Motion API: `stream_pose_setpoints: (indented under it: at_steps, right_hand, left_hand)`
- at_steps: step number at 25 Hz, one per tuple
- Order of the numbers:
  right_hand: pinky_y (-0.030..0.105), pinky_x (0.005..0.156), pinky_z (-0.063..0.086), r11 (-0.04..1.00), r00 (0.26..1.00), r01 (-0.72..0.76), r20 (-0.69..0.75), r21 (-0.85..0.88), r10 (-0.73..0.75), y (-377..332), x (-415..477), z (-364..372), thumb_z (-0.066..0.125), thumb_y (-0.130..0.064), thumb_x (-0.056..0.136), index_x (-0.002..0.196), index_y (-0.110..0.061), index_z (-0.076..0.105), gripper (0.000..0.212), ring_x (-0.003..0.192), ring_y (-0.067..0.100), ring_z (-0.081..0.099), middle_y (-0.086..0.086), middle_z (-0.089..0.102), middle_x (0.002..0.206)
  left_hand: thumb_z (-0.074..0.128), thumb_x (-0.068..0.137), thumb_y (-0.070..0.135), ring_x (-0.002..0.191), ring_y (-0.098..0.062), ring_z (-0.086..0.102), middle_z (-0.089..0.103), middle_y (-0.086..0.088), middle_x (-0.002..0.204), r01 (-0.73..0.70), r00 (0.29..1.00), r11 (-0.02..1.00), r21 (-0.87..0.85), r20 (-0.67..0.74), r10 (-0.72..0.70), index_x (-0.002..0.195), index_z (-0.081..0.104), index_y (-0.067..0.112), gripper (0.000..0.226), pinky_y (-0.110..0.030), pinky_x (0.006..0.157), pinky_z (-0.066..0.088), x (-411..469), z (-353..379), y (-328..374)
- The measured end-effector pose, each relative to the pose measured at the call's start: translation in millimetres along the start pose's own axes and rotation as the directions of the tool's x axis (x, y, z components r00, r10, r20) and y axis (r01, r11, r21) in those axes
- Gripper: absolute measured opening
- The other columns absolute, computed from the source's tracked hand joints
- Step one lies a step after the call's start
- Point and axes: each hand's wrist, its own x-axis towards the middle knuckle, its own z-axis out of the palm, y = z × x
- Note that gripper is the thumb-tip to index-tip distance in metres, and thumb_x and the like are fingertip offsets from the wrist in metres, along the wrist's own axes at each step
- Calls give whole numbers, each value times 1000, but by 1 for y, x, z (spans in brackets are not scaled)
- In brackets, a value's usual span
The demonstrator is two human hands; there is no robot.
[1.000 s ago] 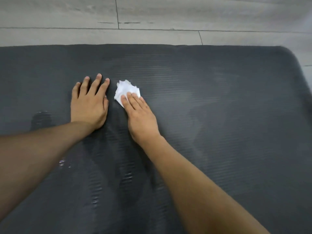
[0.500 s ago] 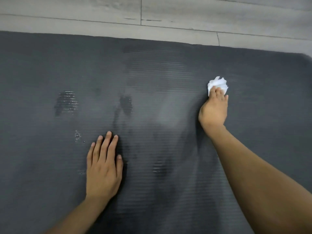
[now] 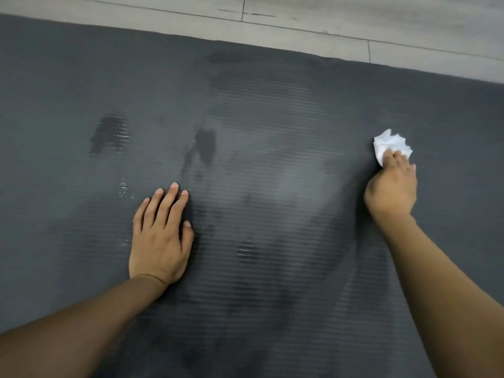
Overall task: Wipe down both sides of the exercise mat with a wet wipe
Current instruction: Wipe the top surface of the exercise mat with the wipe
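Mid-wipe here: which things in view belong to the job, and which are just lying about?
Job:
exercise mat
wet wipe
right hand, holding the wipe on the mat
left hand, flat on the mat

Just there:
grey plank floor beyond the mat's far edge

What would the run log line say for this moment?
left hand: flat on dark grey ribbed exercise mat | right hand: holds crumpled white wet wipe against mat, right side | damp patches: centre-left

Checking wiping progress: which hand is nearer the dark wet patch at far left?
Left. The left hand lies flat just this side of the wet patch; the right hand, holding the wipe, is far right.
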Motion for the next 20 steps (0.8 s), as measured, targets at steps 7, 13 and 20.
stream_pose_setpoints:
  at_steps: [7,13,20]
  right_hand:
    - [40,117,26,705,759,631,-70,324,-647,-208,-107,54,30,-11,88,138,-1,52,56,136,31,43,17,50,144]
    - [42,118,24,649,662,745,-49,157,-748,-151,-25,43,29,-12,90,137,-3,53,54,135,32,45,17,50,144]
    - [37,116,28,801,889,398,29,447,-457,-250,-58,38,31,-15,95,136,-7,55,48,130,30,47,12,53,141]
  left_hand:
    - [36,100,31,151,-29,31,37,-7,163,-27,999,999,-32,-29,26,152,44,12,57,-46,126,19,-3,1,-6]
    - [37,99,30,150,-29,33,39,-6,162,-20,998,998,-62,-61,16,151,46,12,56,-48,124,23,-3,2,-5]
    - [41,97,30,150,-27,33,38,-6,162,-15,999,995,-97,-44,11,150,45,11,56,-47,125,23,-3,0,-6]
